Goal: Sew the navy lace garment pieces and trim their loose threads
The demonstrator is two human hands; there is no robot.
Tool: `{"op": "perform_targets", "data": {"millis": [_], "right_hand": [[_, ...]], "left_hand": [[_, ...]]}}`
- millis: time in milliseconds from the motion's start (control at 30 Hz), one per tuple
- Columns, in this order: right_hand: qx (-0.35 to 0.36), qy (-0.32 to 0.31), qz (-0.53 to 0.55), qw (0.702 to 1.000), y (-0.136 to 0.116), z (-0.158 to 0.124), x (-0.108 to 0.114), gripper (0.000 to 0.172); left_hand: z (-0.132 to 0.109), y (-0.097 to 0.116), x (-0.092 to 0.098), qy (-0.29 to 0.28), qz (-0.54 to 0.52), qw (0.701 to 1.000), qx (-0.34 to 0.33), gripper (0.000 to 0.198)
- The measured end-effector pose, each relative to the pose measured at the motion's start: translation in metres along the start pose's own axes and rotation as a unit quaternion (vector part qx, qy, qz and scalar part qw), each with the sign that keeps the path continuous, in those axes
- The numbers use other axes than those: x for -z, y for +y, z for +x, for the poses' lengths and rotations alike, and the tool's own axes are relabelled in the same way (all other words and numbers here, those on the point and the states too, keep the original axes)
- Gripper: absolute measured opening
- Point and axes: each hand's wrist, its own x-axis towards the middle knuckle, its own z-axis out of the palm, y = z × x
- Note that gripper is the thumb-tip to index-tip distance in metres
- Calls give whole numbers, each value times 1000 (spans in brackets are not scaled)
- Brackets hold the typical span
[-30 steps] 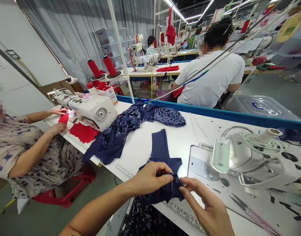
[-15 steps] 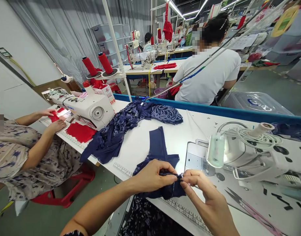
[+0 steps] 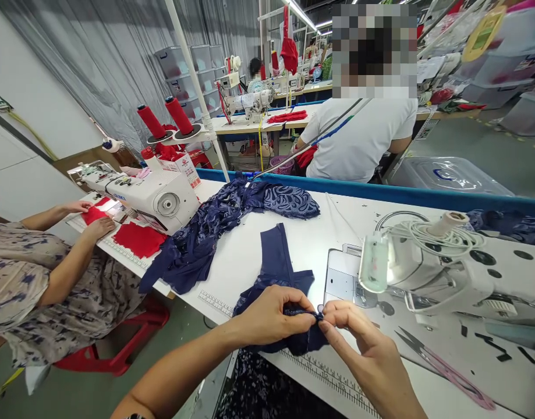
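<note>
A navy fabric garment piece (image 3: 273,256) lies at the table's front edge, part of it bunched up under my fingers. My left hand (image 3: 273,314) is closed, pinching a gathered edge of that cloth between thumb and forefinger. Close against it, my right hand (image 3: 358,337) pinches the same edge with thumb and fingertips. The exact fold between the fingertips is small and partly hidden. To the right stands a white sewing machine (image 3: 450,273), its lamp lit. Pink-handled scissors (image 3: 446,366) lie on the table in front of it.
A heap of navy lace cloth (image 3: 210,233) lies left of centre. Beyond it, a co-worker's hands (image 3: 96,224) hold red cloth at another sewing machine (image 3: 153,198). A thread stand with red spools (image 3: 179,118) rises behind. Another person in a white shirt (image 3: 358,139) sits ahead.
The view has shifted slightly, so most things sit a little further left. Both hands keep their pinch on the navy cloth, with barely any movement.
</note>
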Motion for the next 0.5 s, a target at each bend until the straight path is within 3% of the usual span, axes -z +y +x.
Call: {"op": "perform_targets", "data": {"millis": [367, 500], "right_hand": [[-21, 16, 1, 1000, 3, -4, 3, 30], [-73, 9, 64, 995, 4, -4, 1, 27]], "left_hand": [[-2, -1, -5, -5, 2, 999, -44, 12], [-4, 1, -6, -12, 8, 998, -61, 12]]}}
